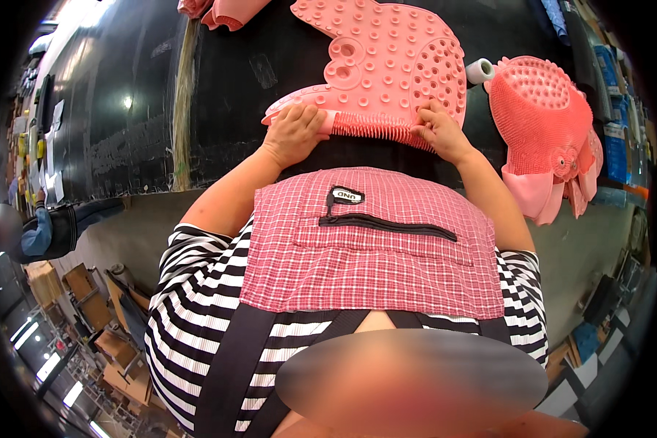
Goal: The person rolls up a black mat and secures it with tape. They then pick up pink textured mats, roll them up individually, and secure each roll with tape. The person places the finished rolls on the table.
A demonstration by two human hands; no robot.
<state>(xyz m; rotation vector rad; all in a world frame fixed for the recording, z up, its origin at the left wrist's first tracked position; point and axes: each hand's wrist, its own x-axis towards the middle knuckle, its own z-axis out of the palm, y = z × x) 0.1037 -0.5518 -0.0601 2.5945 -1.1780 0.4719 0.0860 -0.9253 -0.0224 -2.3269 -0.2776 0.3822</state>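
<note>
A pink rubber mat (390,55) in an animal-like outline lies on the black tabletop, its studded side with rows of suction cups facing up. Its near edge is folded up, and a row of soft bristles (372,128) shows along the fold. My left hand (296,135) is closed over the left end of that edge, fingers on top. At the right end, my right hand (439,133) pinches the edge beside the bristles.
A stack of similar pink mats (540,120) hangs over the table's near edge at the right. Beside it lies a small white roll (479,71). More pink pieces (230,13) sit at the far left. A frayed strip (185,102) crosses the black table (117,117). Another person (44,230) stands at the left.
</note>
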